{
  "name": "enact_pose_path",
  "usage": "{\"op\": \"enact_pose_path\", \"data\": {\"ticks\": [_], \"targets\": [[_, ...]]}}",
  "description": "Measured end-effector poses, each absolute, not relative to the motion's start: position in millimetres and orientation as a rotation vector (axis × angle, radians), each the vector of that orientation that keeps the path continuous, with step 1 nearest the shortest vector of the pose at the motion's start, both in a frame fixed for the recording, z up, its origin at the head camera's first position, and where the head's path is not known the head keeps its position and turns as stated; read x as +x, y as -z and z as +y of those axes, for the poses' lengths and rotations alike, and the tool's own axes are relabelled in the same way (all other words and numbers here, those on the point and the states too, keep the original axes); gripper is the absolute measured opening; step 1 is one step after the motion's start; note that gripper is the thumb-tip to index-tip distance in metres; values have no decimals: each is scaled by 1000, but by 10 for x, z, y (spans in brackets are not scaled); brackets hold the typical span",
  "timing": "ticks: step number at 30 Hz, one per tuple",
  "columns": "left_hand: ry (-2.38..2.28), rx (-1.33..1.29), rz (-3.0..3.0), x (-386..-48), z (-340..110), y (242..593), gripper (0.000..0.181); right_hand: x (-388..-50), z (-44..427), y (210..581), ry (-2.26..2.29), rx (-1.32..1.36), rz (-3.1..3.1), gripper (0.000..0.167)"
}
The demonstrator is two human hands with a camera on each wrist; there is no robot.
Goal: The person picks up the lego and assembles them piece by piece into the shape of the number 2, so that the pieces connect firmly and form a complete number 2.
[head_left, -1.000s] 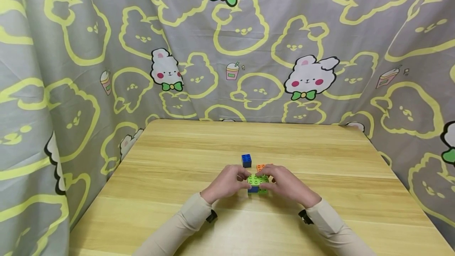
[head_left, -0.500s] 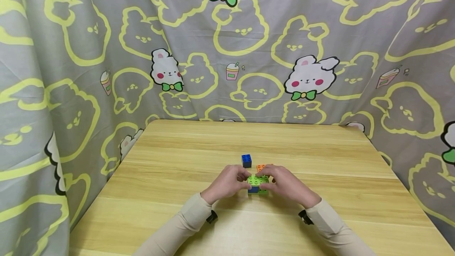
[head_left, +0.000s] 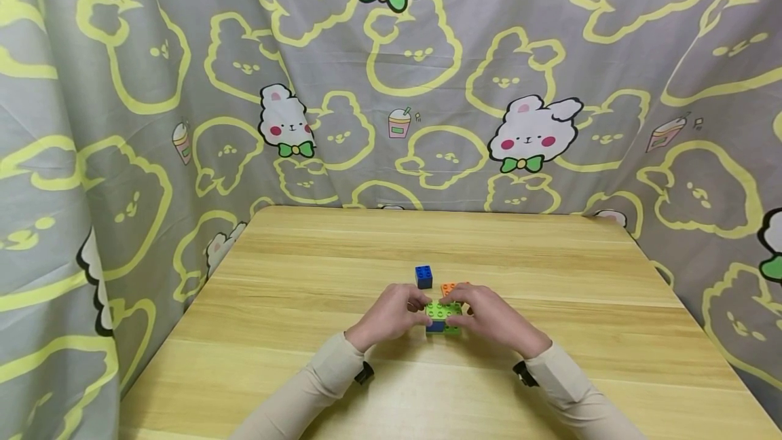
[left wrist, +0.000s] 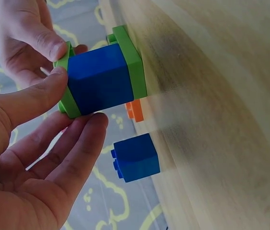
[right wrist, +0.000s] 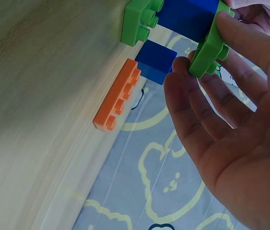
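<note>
Between my hands stands a small stack of toy building bricks: a green brick (right wrist: 137, 21) at the bottom, a blue block (left wrist: 101, 79) on it, and a flat green brick (head_left: 441, 308) on top. In the right wrist view the top piece overhangs the blue block, with a gap under it. My left hand (head_left: 394, 314) pinches the top green brick's left end between thumb and fingers. At its other end my right hand (head_left: 495, 316) pinches the same brick, thumb on one side and fingertips on the other.
A loose blue block (head_left: 423, 277) stands on the wooden table (head_left: 305, 304) just behind the stack. Near it, behind my right fingers, lies an orange brick (right wrist: 116, 98). A patterned curtain (head_left: 342, 73) hangs beyond the table's far edge.
</note>
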State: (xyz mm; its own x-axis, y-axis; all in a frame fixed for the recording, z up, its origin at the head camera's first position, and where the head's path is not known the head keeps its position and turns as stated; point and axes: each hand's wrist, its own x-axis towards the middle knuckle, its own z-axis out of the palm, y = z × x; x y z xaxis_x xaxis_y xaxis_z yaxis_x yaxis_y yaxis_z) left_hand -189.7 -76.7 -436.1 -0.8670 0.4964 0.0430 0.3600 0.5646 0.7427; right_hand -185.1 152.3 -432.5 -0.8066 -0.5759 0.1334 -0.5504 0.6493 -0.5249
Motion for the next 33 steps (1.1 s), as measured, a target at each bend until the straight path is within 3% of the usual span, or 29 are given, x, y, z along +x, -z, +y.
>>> {"op": "enact_pose_path", "data": {"ticks": [33], "targets": [[-1181,740,2632,-1879,-777,4344,22,-1832,1509,4297,897,-927,2774,27]]}}
